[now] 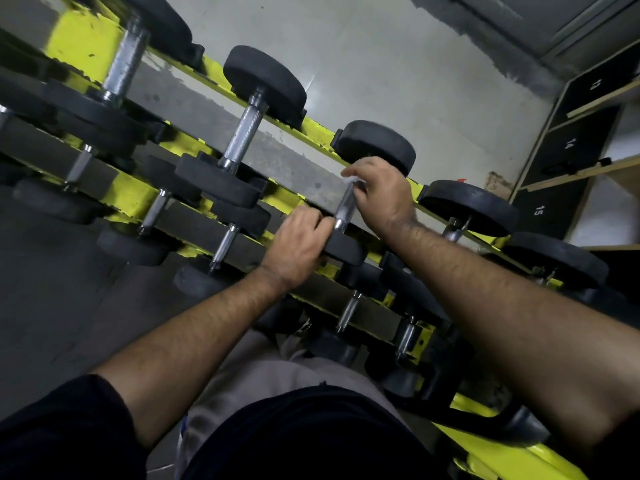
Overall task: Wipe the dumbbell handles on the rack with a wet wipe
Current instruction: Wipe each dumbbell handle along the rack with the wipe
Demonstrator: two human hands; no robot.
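A yellow rack [128, 199] carries rows of black-ended dumbbells with chrome handles. On the top row, my right hand [379, 194] presses a white wet wipe [351, 179] against the upper end of one chrome handle [346, 207], close to its far black head [377, 145]. My left hand [299, 245] grips the near black head [344, 247] of the same dumbbell. Most of the wipe is hidden under my fingers.
Two more dumbbells [242, 133] lie to the left on the top row and others [467, 209] to the right. Lower rows hold several smaller dumbbells. Black numbered lockers [568, 147] stand at the far right. A grey wall rises behind the rack.
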